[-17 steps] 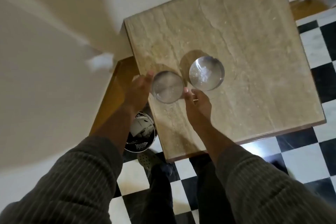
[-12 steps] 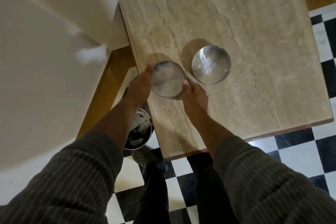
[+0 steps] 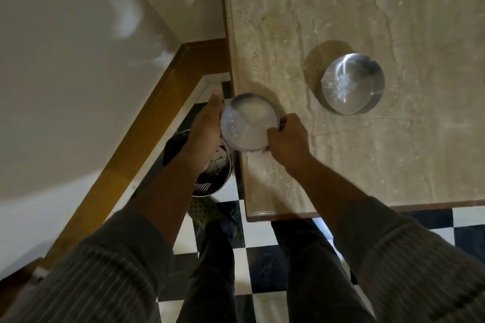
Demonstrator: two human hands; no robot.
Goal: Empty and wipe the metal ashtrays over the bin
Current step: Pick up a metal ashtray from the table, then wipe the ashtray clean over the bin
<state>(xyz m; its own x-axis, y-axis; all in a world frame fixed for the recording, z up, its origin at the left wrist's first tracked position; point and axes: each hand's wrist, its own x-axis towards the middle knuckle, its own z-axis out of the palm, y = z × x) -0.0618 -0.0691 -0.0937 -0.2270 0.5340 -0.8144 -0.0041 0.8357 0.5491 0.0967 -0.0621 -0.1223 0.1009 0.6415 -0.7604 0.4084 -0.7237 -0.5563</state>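
Note:
A round metal ashtray (image 3: 248, 122) is held between both hands at the left edge of the stone table (image 3: 341, 21), partly over the edge. My left hand (image 3: 206, 126) grips its left rim and my right hand (image 3: 286, 136) grips its near right rim. Pale ash dust shows inside it. A second metal ashtray (image 3: 351, 84) stands on the table to the right, with a speckle of ash in it. Below my left forearm, on the floor, stands the round metal bin (image 3: 212, 173), mostly hidden by the arm.
A white wall with a brown wooden skirting board (image 3: 147, 123) runs along the left. The floor is black and white checkered tile (image 3: 259, 257). My legs and a perforated shoe (image 3: 203, 208) are next to the table's near corner.
Both hands have carried the ashtray left, from the table's surface to its left edge above the bin. The camera has moved closer and left. The second ashtray stays put.

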